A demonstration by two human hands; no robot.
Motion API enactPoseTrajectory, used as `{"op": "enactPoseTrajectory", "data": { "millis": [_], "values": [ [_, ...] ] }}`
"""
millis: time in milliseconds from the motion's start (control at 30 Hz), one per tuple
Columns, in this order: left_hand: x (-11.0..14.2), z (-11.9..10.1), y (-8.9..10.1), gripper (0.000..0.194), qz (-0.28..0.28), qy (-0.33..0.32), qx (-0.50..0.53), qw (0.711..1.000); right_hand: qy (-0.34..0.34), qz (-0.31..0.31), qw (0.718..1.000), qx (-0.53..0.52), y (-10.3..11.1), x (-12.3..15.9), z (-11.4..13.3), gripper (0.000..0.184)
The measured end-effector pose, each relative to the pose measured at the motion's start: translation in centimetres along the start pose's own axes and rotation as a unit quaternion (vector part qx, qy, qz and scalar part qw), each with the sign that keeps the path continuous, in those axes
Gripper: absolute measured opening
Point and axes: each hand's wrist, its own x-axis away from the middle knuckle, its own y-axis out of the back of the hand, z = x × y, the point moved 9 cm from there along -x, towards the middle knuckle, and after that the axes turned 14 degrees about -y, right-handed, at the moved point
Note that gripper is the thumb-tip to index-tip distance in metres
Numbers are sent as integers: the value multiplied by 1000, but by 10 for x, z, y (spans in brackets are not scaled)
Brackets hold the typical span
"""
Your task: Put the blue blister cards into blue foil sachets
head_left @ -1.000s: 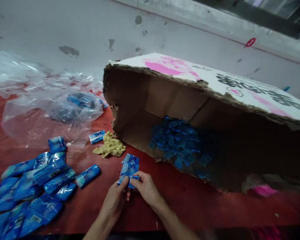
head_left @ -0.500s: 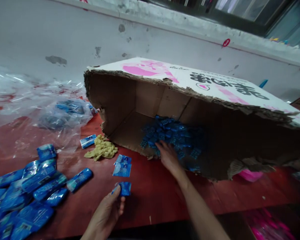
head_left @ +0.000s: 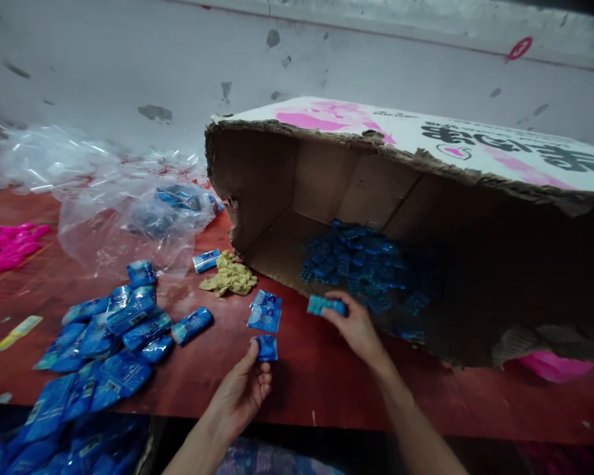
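Left hand [head_left: 242, 389] pinches small blue printed square film packet [head_left: 268, 348] over red tabletop [head_left: 317, 389]; right hand [head_left: 359, 330] clamps blue studded rectangular block [head_left: 317, 305] before torn brown cardboard box [head_left: 262, 191]: off-centre grip could let block tip, drop

Apparently a packing workshop: shiny blue oblong packets [head_left: 131, 317] lie heaped near a white cardboard carton [head_left: 317, 175] of knobbly blue pieces [head_left: 359, 257].

Box [head_left: 321, 178]: is lying on the table [head_left: 317, 389]
Pieces [head_left: 376, 264]: are sitting inside
Packets [head_left: 129, 320]: are lying left of box
Bag [head_left: 99, 231]: is resting behind packets
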Motion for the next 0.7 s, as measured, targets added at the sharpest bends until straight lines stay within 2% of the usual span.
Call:
{"op": "enactPoseTrajectory", "data": {
  "millis": [33,100,200,367,467,600,700],
  "values": [
    [-1,0,0,15,-5,-1,2,1000,-7,33,996,-84,-11,14,4,24],
    [-2,1,-1,17,-11,-1,7,1000,-10,64,981,-184,-29,39,11,23],
    [-3,1,-3,18,-8,-3,25,1000,0,49,972,-231,-43,62,19,21],
    [-2,1,-2,19,-14,-7,41,999,27,16,977,-209,-45,69,22,20],
    [-1,0,0,19,-24,-15,41,999,67,-4,983,-168,-45,72,25,22],
    [-2,-6,1,17,-23,-57,36,997,126,-37,985,-116,-50,84,28,28],
    [-4,-10,2,20,-27,-80,33,996,138,-38,983,-119,-55,90,30,29]
  ]
}}
